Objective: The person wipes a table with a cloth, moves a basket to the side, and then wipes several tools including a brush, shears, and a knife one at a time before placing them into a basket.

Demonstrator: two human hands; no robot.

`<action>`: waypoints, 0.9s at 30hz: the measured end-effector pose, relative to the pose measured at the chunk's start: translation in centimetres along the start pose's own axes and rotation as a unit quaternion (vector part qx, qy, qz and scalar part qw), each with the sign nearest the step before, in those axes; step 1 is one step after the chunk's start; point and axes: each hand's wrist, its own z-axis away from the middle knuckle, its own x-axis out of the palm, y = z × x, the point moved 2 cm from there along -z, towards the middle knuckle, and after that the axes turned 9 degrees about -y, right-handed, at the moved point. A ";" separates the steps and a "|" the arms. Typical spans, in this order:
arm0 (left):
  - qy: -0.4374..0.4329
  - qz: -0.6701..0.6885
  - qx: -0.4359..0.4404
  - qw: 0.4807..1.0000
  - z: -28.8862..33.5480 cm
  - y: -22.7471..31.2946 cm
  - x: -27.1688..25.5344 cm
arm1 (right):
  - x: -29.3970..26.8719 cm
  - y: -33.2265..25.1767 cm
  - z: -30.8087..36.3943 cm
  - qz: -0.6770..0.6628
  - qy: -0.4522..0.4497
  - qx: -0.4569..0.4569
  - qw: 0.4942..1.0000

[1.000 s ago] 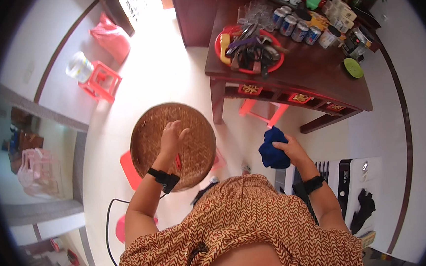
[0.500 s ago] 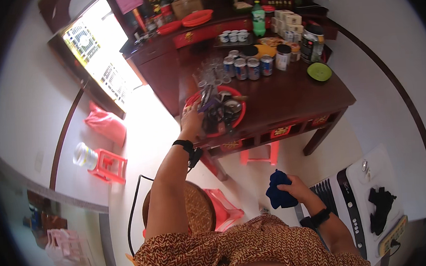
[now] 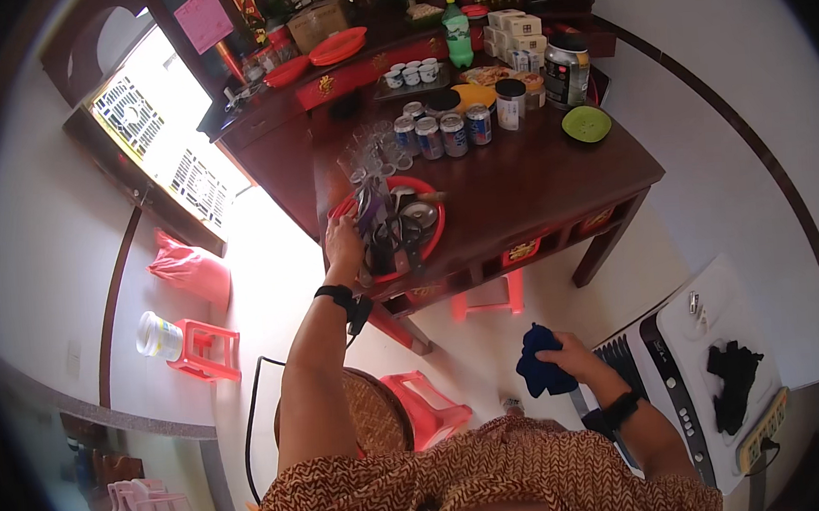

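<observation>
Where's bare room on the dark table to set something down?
Bare: the table between the heaped red basin on the left, drink cans behind, green plate on the right and the front edge. Crowded: left end, glasses plus the left hand at the basin; back, jars and cups.

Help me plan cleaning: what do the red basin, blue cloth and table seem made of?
Red basin: probably smooth plastic, given its even, bright colour.
Blue cloth: soft, matte fabric, bunched in the right hand; fibre unclear.
Table: likely wood with a dark, slightly glossy finish, from its reddish colour and sheen.
</observation>
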 end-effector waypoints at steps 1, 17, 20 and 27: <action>-0.001 0.019 -0.008 1.000 0.6 0.5 -0.8 | 0.4 -0.4 -0.2 -0.005 -0.002 -0.008 1.000; -0.237 0.395 0.073 0.885 29.2 6.5 -2.9 | 8.7 -9.4 -5.1 0.097 -0.139 -0.117 0.979; -0.227 0.373 0.089 0.895 32.1 6.0 -3.6 | 10.2 -6.0 -6.4 0.202 -0.152 -0.126 0.959; -0.240 0.429 0.052 0.869 35.4 4.2 -6.0 | 12.7 -4.4 -6.1 0.041 -0.229 0.006 0.973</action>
